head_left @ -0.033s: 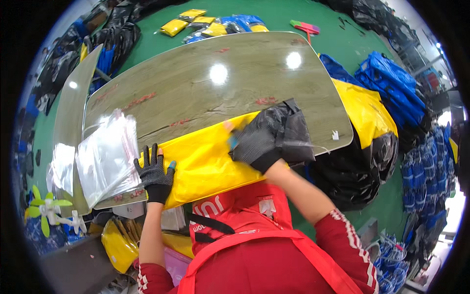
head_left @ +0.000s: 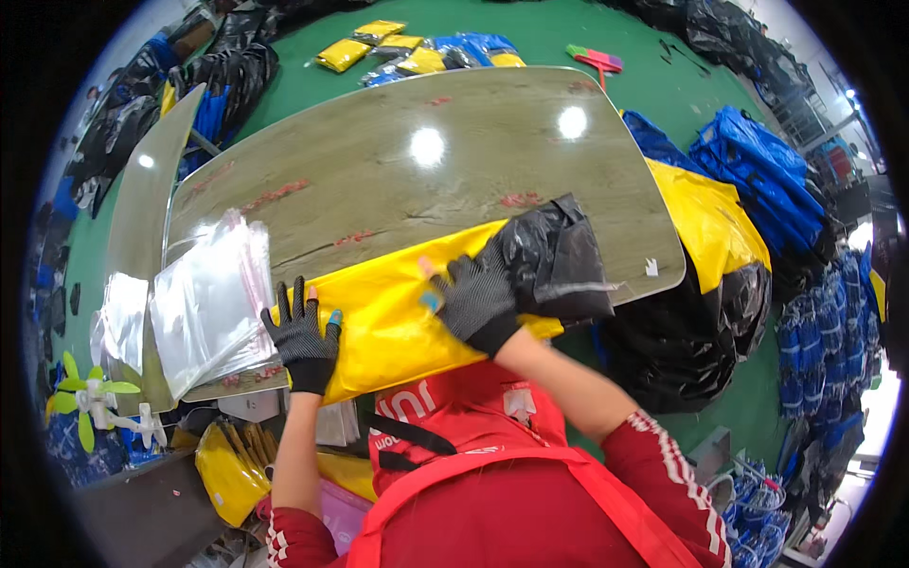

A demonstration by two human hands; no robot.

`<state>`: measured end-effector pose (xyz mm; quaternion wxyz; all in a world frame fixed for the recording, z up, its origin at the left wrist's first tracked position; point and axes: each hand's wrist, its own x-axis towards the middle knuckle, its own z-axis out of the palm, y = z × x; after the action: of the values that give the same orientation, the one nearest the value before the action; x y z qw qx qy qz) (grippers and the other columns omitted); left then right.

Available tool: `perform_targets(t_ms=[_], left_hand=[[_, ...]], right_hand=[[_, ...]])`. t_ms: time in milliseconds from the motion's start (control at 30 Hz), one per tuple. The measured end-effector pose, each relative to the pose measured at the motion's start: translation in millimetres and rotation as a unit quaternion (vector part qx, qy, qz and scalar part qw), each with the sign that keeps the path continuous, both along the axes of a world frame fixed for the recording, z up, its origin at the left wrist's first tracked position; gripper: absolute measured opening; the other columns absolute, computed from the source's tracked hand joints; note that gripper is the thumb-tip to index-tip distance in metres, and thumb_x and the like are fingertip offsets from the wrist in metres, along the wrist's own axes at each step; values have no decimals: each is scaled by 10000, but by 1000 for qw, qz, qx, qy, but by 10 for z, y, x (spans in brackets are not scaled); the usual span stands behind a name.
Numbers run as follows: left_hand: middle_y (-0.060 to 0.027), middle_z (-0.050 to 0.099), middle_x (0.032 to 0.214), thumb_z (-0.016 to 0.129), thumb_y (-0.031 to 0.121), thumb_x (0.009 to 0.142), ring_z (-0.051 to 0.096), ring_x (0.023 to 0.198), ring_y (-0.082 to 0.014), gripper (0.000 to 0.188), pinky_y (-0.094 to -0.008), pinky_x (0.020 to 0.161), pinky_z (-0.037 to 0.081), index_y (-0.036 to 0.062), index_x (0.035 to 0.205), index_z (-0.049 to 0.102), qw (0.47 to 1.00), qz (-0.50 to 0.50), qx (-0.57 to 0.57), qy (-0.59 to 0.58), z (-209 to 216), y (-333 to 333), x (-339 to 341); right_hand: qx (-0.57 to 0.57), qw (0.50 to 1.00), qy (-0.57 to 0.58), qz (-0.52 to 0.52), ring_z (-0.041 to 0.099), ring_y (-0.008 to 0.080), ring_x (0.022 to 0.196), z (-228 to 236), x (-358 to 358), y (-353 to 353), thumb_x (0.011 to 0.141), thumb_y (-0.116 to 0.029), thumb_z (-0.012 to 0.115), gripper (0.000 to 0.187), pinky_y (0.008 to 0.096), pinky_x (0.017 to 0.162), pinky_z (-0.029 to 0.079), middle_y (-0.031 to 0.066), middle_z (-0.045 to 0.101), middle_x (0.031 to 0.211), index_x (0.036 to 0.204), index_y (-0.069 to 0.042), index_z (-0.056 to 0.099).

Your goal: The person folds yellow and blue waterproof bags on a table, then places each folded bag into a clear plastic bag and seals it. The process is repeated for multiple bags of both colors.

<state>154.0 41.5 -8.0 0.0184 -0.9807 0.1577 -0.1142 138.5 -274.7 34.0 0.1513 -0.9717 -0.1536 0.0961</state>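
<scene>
A folded piece of yellow sheet material (head_left: 383, 355) lies across the near edge of the table (head_left: 379, 180). Its right end is a crumpled black part (head_left: 559, 260). My left hand (head_left: 305, 341), in a black dotted glove with some bare fingertips, rests flat on the yellow left end, fingers spread. Flat on the yellow surface near the black part is my right hand (head_left: 473, 301), gloved alike, its fingers apart and slightly blurred. Neither hand grips anything. Beside my left hand lies a stack of clear plastic bags (head_left: 204, 298).
Yellow and black sheeting (head_left: 715, 227) hangs off the right side of the table, near blue sheeting (head_left: 757, 170). Several yellow and blue packets (head_left: 379, 52) lie on the green floor beyond. A small green fan (head_left: 95, 398) stands at the lower left.
My right hand has shifted left, from against the black part onto the yellow surface, and its fingers are more spread. My left hand stays in place on the yellow sheet.
</scene>
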Motion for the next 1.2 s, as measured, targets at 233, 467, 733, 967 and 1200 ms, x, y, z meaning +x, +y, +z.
perform_targets(t_ms=[233, 467, 733, 967, 1200], left_hand=[[-160, 476, 1383, 674, 322, 888, 484, 1253, -269, 695, -369, 1045, 389, -20, 1411, 371, 642, 215, -684, 272, -217, 747, -500], [-133, 562, 1313, 608, 220, 936, 594, 1116, -264, 539, -373, 937, 486, 70, 1414, 408, 645, 151, -691, 289, -320, 797, -762], [-199, 521, 1338, 584, 208, 878, 550, 1187, -356, 557, -488, 1033, 424, -31, 1357, 429, 434, 165, -815, 346, 632, 163, -924], [-108, 650, 1054, 651, 183, 863, 656, 914, -223, 360, -355, 814, 543, 26, 1174, 562, 480, -25, -748, 458, 1581, -2534, 88], [-195, 550, 1234, 698, 380, 773, 502, 1153, -393, 614, -535, 996, 360, 69, 1281, 550, 868, -428, -247, 60, 800, -3512, -91]], right_hand=[[54, 961, -266, -46, 462, 429, 1136, -601, -78, 248, 794, -538, 629, 598, 616, 1067, 216, 240, 537, 1140, 1292, -210, 578], [73, 977, -199, 34, 448, 424, 1181, -611, 24, 102, 813, -555, 605, 580, 626, 1064, 192, 245, 533, 1197, 1264, -191, 597], [108, 977, -183, -36, 361, 468, 1296, -506, -367, -105, 693, -396, 721, 680, 592, 1129, 177, 304, 481, 1291, 1250, -47, 545], [123, 953, -270, -71, 435, 284, 1289, -1103, -475, -47, 979, -331, 424, 395, 433, 1111, 302, 148, 564, 1258, 1245, -71, 558], [321, 919, -201, -109, 446, 258, 1272, -1298, -744, -145, 989, -279, 424, 365, 393, 1095, 327, 121, 547, 1284, 1275, -74, 523]])
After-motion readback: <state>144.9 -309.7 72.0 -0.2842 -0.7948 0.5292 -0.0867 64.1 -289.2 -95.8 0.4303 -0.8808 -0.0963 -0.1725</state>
